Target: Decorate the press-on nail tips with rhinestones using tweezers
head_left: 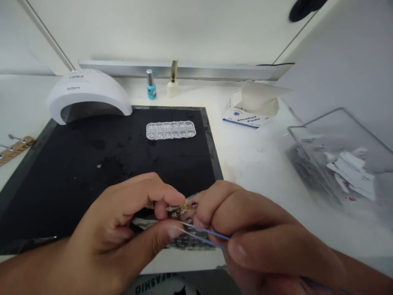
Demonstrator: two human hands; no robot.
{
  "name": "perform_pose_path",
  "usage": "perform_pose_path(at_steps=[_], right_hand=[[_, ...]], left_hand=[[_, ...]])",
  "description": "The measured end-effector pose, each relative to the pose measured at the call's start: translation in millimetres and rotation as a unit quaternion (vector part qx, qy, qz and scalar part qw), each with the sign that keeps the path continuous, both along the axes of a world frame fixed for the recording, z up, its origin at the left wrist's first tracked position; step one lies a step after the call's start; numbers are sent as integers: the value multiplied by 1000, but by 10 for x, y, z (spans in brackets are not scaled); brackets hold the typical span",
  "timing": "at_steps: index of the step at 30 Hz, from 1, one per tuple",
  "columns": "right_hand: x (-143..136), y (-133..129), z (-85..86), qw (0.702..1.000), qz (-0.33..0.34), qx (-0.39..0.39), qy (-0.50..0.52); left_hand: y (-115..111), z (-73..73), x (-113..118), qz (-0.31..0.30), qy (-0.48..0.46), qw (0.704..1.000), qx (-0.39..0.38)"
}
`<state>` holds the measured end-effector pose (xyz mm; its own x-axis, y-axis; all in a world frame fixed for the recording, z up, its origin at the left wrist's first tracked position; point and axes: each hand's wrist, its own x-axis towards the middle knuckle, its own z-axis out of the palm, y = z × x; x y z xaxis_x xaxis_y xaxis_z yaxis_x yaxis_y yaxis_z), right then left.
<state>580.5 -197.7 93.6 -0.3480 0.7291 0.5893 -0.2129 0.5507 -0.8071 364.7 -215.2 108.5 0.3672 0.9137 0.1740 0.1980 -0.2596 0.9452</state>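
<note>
In front of me, my right hand (258,225) is closed on a pair of blue tweezers (211,237). The tweezers' pale tips reach left to my left thumb. My left hand (129,221) curls with index finger and thumb around a small, shiny sheet (184,210) decorated with colourful flowers. The sheet's right end disappears behind my right fingers, which seem to touch it. Its lower part lies in shadow, and whether a tiny piece sits between the tweezer tips cannot be made out.
A black mat (107,147) covers the white table, bearing a clear compartment box (171,130) of tiny gems. Behind stand a white nail lamp (89,88), a blue bottle (151,87) and a cream bottle (172,84). Right are an alcohol-pad box (245,116) and a clear bin (325,119) with scraps.
</note>
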Motion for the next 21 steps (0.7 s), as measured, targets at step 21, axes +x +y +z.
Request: perform_pose_path(at_steps=[21], right_hand=[[-105,12,64,1000,-27,-7,14]], left_hand=[[-20,-36,-8,26,-2,1000,6]])
